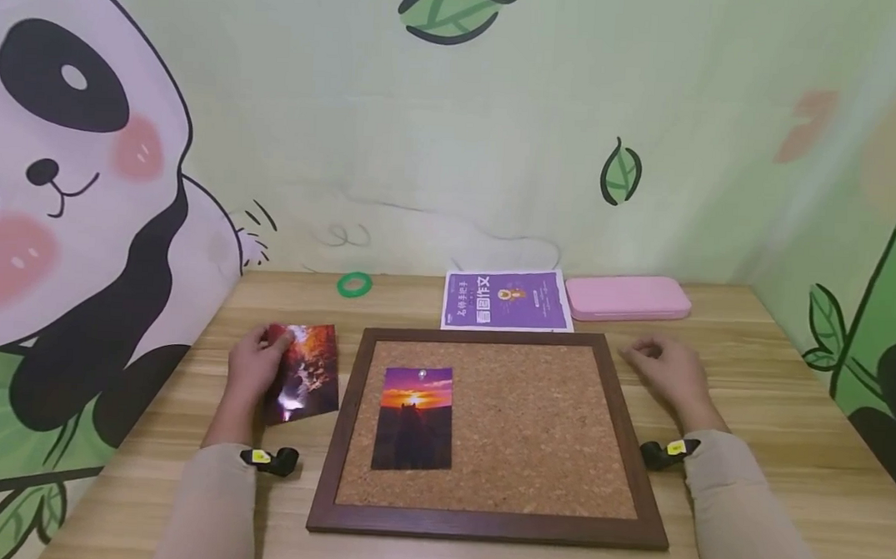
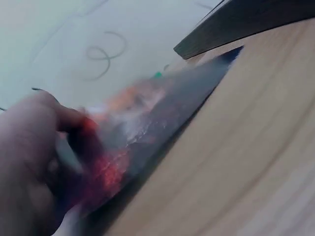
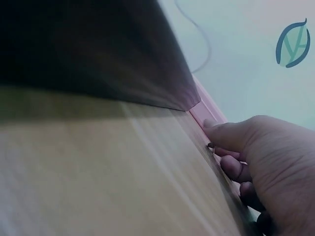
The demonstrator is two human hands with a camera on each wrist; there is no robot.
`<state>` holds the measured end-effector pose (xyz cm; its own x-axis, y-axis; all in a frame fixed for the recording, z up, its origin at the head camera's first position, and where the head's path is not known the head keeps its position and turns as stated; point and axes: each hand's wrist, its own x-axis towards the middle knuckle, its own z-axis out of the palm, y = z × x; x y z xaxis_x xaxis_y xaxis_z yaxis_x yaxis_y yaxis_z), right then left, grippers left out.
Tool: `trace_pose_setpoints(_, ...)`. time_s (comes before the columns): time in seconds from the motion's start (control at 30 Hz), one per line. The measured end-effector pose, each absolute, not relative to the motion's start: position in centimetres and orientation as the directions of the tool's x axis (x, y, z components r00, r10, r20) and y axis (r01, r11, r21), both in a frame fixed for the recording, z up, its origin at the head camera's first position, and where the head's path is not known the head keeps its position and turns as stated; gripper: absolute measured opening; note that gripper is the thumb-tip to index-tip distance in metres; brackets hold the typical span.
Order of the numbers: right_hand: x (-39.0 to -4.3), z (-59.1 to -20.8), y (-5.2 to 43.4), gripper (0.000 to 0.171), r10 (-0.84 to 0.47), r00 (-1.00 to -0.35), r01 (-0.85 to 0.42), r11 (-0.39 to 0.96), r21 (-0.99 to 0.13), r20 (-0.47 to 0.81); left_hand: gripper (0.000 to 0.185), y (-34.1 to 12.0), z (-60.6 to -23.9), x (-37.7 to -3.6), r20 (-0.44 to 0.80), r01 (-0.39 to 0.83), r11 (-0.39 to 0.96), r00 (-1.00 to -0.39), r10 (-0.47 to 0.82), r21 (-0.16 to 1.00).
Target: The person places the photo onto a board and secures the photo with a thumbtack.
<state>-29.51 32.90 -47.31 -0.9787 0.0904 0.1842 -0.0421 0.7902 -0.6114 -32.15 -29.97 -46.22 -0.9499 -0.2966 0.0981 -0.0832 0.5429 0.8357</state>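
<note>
My left hand (image 1: 255, 361) pinches a photo print (image 1: 310, 378) of orange foliage and pale water by its left edge. This print is beside the framed cork board (image 1: 531, 433), tilted up from the table in the left wrist view. A sunset photo (image 1: 413, 420) is fixed to the board's left half by a pushpin (image 1: 422, 374) at its top. Just right of the frame, my right hand (image 1: 669, 374) has its fingers curled in. Between thumb and fingers it pinches a small dark pin-like piece (image 3: 210, 145), mostly hidden.
Behind the board lie a purple-and-white booklet (image 1: 507, 300) and a pink case (image 1: 629, 298). A green tape ring (image 1: 354, 285) is at the back left. The wooden table (image 1: 766, 393) meets a wall with panda and leaf drawings.
</note>
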Motion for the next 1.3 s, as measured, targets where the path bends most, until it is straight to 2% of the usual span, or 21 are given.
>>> trace_pose_setpoints(0.13, -29.5, -47.4, 32.7, 0.044, 0.091, -0.974, -0.056, 0.790, -0.610, 0.207, 0.041, -28.3, -43.3, -32.2, 0.089, -0.048, 0.304, -0.903, -0.419, 0.951)
trace_pose_setpoints(0.2, -29.6, -47.5, 32.8, 0.041, 0.089, -0.972, -0.065, 0.785, -0.616, 0.216, 0.033, -26.4, -41.5, -31.9, 0.104, 0.012, 0.220, -0.905, -0.412, 0.975)
trace_pose_setpoints(0.27, -29.6, -47.4, 32.7, 0.039, 0.083, -0.972, -0.073, 0.783, -0.618, 0.221, 0.027, -23.7, -39.7, -31.1, 0.126, 0.077, 0.154, -0.933, -0.338, 0.985)
trace_pose_setpoints(0.37, -29.7, -47.4, 32.9, 0.037, 0.078, -0.970, -0.083, 0.784, -0.615, 0.231, 0.026, -18.4, -37.5, -29.9, 0.157, 0.148, 0.071, -0.978, -0.138, 0.986)
trace_pose_setpoints(0.5, -29.8, -47.5, 33.1, 0.033, 0.082, -0.964, -0.094, 0.788, -0.609, 0.254, 0.028, -11.2, -36.3, -28.9, 0.151, 0.153, 0.010, -0.981, 0.123, 0.988)
trace_pose_setpoints(0.63, -29.9, -47.6, 33.0, 0.033, 0.079, -0.964, -0.092, 0.797, -0.597, 0.254, 0.027, -6.2, -37.6, -29.1, 0.090, 0.116, 0.093, -0.965, 0.248, 0.989)
trace_pose_setpoints(0.8, -29.8, -47.5, 33.1, 0.039, 0.086, -0.977, -0.047, 0.805, -0.591, 0.195, 0.025, -4.2, -41.3, -29.9, -0.002, 0.104, 0.330, -0.951, 0.308, 0.938)
trace_pose_setpoints(0.93, -30.0, -47.6, 33.0, 0.042, 0.104, -0.978, -0.025, 0.798, -0.602, 0.179, 0.021, -4.8, -42.9, -30.1, 0.035, 0.209, 0.517, -0.945, 0.326, 0.830)
trace_pose_setpoints(1.07, -30.1, -47.4, 32.9, 0.040, 0.148, -0.970, -0.015, 0.759, -0.650, 0.195, 0.026, -5.1, -43.6, -30.1, 0.107, 0.349, 0.642, -0.917, 0.384, 0.682)
trace_pose_setpoints(1.17, -30.1, -47.5, 32.8, 0.040, 0.157, -0.967, -0.024, 0.729, -0.684, 0.202, 0.029, -5.2, -43.9, -30.1, 0.110, 0.391, 0.684, -0.903, 0.416, 0.616)
trace_pose_setpoints(1.3, -29.9, -47.7, 32.6, 0.041, 0.156, -0.965, -0.033, 0.725, -0.687, 0.210, 0.029, -5.3, -44.4, -30.1, 0.112, 0.401, 0.697, -0.900, 0.422, 0.594)
